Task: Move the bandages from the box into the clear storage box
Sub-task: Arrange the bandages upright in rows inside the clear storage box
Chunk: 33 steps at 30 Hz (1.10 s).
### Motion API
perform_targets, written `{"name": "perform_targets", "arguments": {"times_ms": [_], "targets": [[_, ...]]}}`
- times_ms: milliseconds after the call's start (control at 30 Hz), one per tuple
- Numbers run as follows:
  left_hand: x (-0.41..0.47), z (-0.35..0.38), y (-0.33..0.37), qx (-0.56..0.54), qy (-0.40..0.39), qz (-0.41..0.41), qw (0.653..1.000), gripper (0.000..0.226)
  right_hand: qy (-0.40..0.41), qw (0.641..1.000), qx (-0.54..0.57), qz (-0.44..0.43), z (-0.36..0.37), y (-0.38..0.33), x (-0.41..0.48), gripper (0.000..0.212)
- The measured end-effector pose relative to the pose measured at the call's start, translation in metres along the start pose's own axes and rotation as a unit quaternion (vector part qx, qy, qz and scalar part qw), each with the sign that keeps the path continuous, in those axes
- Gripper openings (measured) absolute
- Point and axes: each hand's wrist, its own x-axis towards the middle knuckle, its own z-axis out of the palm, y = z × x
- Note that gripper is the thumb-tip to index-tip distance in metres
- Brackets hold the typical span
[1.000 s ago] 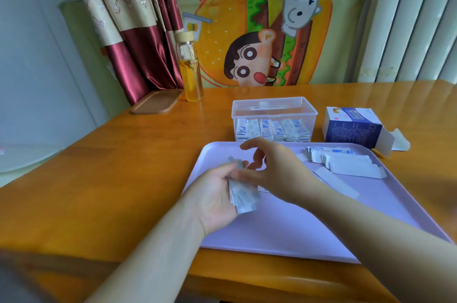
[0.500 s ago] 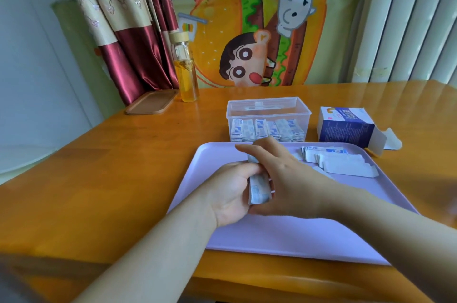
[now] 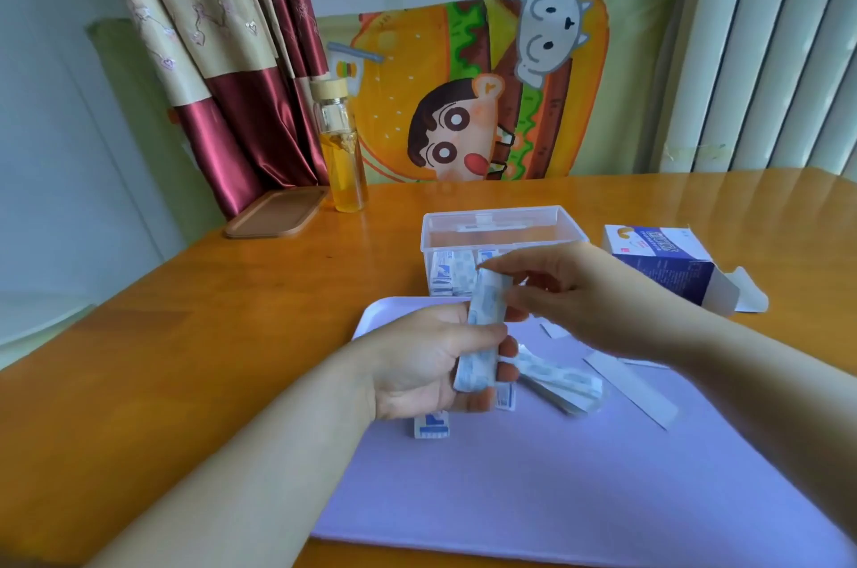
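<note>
Nearest us, a few bandages (image 3: 559,379) have dropped loose onto the purple tray (image 3: 556,498), so they'll need regathering. Our left hand (image 3: 417,363) has raised its stack of bandages (image 3: 482,335) upright, fingers closed round it; our right hand (image 3: 598,294) pinches its top. Beyond, the clear storage box (image 3: 501,226) is part-filled; far right, the box (image 3: 663,261) lies open.

The left hand (image 3: 419,363) is curling its fingers around a stack of bandages (image 3: 482,331), while the right hand (image 3: 589,294) is pinching the stack's top end.
</note>
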Motion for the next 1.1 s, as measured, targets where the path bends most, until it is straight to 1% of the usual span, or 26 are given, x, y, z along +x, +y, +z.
{"name": "perform_targets", "arguments": {"times_ms": [100,167,233,333,433,533,567,600,633,667,700,733,800,867,900,1000,1100], "targets": [[0.01,-0.003,0.02,-0.024,0.029,0.05,0.998,0.01,0.066,0.997,-0.003,-0.027,-0.008,-0.004,0.02,0.027],[0.019,-0.006,0.035,-0.032,0.043,0.096,0.994,0.012,0.1,0.994,0.022,-0.04,-0.019,-0.007,0.037,0.023],[0.028,-0.009,0.051,0.001,0.068,0.136,0.988,0.015,0.119,0.991,0.049,-0.043,-0.029,-0.009,0.055,0.019],[0.049,-0.014,0.077,0.104,0.097,0.171,0.975,0.019,0.123,0.988,0.09,-0.032,-0.043,-0.006,0.088,0.017],[0.07,-0.019,0.097,0.169,0.103,0.175,0.964,0.024,0.116,0.987,0.109,-0.005,-0.051,0.006,0.117,0.019],[0.089,-0.027,0.109,0.188,0.078,0.132,0.97,0.018,0.106,0.988,0.102,0.038,-0.055,0.023,0.139,0.02],[0.096,-0.033,0.112,0.229,0.084,0.121,0.962,0.018,0.101,0.988,0.099,0.059,-0.054,0.03,0.146,0.019],[0.103,-0.041,0.114,0.31,0.103,0.111,0.939,0.022,0.098,0.986,0.103,0.086,-0.052,0.039,0.152,0.017],[0.109,-0.048,0.116,0.415,0.127,0.109,0.894,0.027,0.093,0.982,0.115,0.117,-0.049,0.048,0.158,0.016],[0.114,-0.055,0.117,0.518,0.152,0.113,0.834,0.03,0.081,0.976,0.137,0.152,-0.046,0.056,0.162,0.016],[0.118,-0.063,0.117,0.592,0.175,0.124,0.777,0.03,0.064,0.967,0.165,0.185,-0.042,0.064,0.167,0.016],[0.121,-0.069,0.117,0.628,0.189,0.129,0.744,0.03,0.041,0.957,0.191,0.213,-0.037,0.071,0.17,0.015],[0.129,-0.08,0.115,0.672,0.184,0.112,0.708,0.03,-0.011,0.944,0.216,0.248,-0.028,0.084,0.178,0.013],[0.135,-0.089,0.112,0.72,0.158,0.067,0.672,0.039,-0.06,0.938,0.213,0.267,-0.019,0.09,0.185,0.015],[0.138,-0.093,0.111,0.74,0.143,0.046,0.655,0.043,-0.083,0.937,0.197,0.276,-0.014,0.091,0.189,0.015],[0.148,-0.098,0.109,0.787,0.115,0.001,0.606,0.049,-0.146,0.941,0.104,0.286,-0.003,0.092,0.196,0.013],[0.155,-0.096,0.106,0.81,0.111,-0.031,0.575,0.05,-0.164,0.946,0.03,0.277,0.003,0.095,0.198,0.017]]}}
